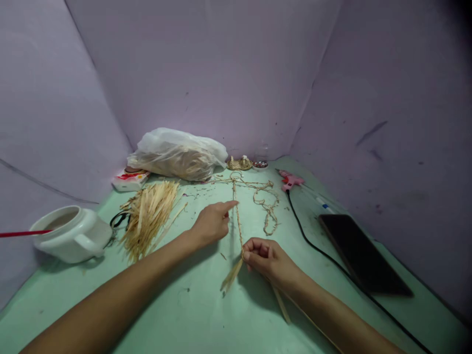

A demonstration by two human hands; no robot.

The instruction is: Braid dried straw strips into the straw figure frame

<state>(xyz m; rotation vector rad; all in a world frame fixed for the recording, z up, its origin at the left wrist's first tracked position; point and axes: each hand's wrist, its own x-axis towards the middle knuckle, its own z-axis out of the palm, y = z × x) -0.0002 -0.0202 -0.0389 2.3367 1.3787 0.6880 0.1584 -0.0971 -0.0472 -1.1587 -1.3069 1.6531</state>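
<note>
A thin braided straw cord [239,223] runs taut toward me from the far part of the table. My right hand [267,258] pinches its near end between thumb and fingertips, and a loose straw tuft [231,278] sticks out below. Another flat straw strip [280,304] hangs under this hand. My left hand [212,222] holds nothing; its index finger stretches out to the cord about midway, the other fingers curled. At the far end, the cord meets a small ring and crossing strands [236,178]. A looped length of braid [271,216] lies to the right.
Straw strips [149,216] lie left, beside a white pot [75,233] with a red stick. A plastic bag [179,155], a small box [130,180] and a woven tray [239,163] stand at the back. Right are a pink glue gun [290,180], its black cable and a dark tablet [363,253].
</note>
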